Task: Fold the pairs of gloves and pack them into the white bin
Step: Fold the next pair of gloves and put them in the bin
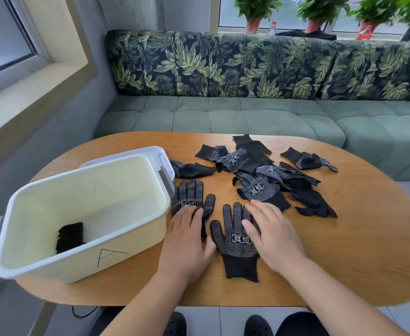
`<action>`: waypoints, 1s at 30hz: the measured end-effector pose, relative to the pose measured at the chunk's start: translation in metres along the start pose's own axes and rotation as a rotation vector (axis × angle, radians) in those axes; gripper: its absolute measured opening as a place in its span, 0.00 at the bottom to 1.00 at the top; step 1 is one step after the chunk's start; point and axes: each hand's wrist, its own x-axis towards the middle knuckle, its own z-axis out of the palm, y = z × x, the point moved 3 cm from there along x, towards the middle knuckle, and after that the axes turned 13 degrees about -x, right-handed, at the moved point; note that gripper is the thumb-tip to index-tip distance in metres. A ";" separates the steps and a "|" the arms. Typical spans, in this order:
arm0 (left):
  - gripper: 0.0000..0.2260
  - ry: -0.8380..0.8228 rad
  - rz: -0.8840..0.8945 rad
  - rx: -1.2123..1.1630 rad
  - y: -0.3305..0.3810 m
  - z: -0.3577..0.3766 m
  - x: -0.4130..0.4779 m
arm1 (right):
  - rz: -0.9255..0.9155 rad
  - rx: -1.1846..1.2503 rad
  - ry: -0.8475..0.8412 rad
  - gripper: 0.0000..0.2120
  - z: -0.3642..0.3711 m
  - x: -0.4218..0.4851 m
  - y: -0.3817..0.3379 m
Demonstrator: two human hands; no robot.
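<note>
While I smooth them, left hand (187, 241): spread flat on bin-side glove (189, 194); sliding could skew it.
Right hand (274, 236): spread on centre glove (233, 249); cuffs may misalign.

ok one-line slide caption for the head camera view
Left hand and right hand press two dotted gloves flat on the table beside the white bin, a folded black bundle inside.

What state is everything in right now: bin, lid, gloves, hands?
white bin, open, one folded pair inside
lid, off, behind the bin
glove by the bin, flat, dots up
front glove, flat, dots up
glove pile, loose, unfolded
left hand, open, pressing glove by the bin
right hand, open, resting on front glove
</note>
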 end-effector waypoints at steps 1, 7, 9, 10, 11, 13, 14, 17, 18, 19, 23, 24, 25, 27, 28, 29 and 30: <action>0.32 -0.013 0.008 0.004 0.001 0.000 0.000 | 0.025 -0.046 -0.103 0.36 0.006 0.011 0.004; 0.28 -0.022 0.016 0.008 -0.001 0.002 0.001 | 0.044 -0.156 -0.309 0.39 0.025 0.059 0.035; 0.27 -0.011 0.015 0.008 -0.001 0.003 0.002 | 0.049 -0.177 -0.330 0.38 0.023 0.068 0.045; 0.26 -0.004 0.019 0.007 -0.002 0.003 0.002 | 0.051 -0.177 -0.339 0.38 0.021 0.070 0.047; 0.25 0.004 0.025 0.005 -0.002 0.004 0.002 | 0.051 -0.174 -0.334 0.37 0.019 0.071 0.046; 0.24 0.017 0.039 0.001 -0.002 0.004 0.003 | 0.050 -0.156 -0.245 0.36 0.011 0.067 0.034; 0.24 0.021 0.047 0.001 -0.002 0.005 0.003 | 0.049 -0.134 -0.180 0.35 0.006 0.061 0.024; 0.26 0.027 0.060 0.006 -0.001 0.005 0.003 | 0.026 -0.025 -0.103 0.32 -0.004 0.028 -0.019; 0.27 0.019 0.056 0.008 0.000 0.004 0.003 | 0.007 -0.009 -0.131 0.32 -0.003 0.014 -0.035; 0.29 0.002 0.047 0.017 0.001 0.004 0.003 | -0.014 -0.021 -0.175 0.33 -0.002 0.000 -0.049; 0.30 -0.095 0.020 0.098 0.002 0.005 0.004 | -0.026 -0.078 -0.256 0.34 0.015 -0.028 -0.067; 0.30 -0.120 0.016 0.116 0.002 0.006 0.005 | -0.006 -0.070 -0.250 0.34 0.018 -0.026 -0.063; 0.30 -0.144 0.009 0.131 0.002 0.007 0.005 | 0.012 -0.066 -0.251 0.35 0.020 -0.023 -0.056; 0.31 -0.190 -0.003 0.150 0.001 0.008 0.008 | 0.028 -0.079 -0.259 0.37 0.023 -0.016 -0.045; 0.31 -0.214 -0.006 0.159 0.001 0.009 0.008 | 0.028 -0.082 -0.260 0.39 0.024 -0.014 -0.041; 0.31 -0.238 -0.010 0.168 0.000 0.009 0.008 | 0.025 -0.083 -0.263 0.40 0.024 -0.014 -0.040; 0.32 -0.260 -0.010 0.175 0.001 0.009 0.007 | 0.020 -0.082 -0.269 0.40 0.024 -0.015 -0.039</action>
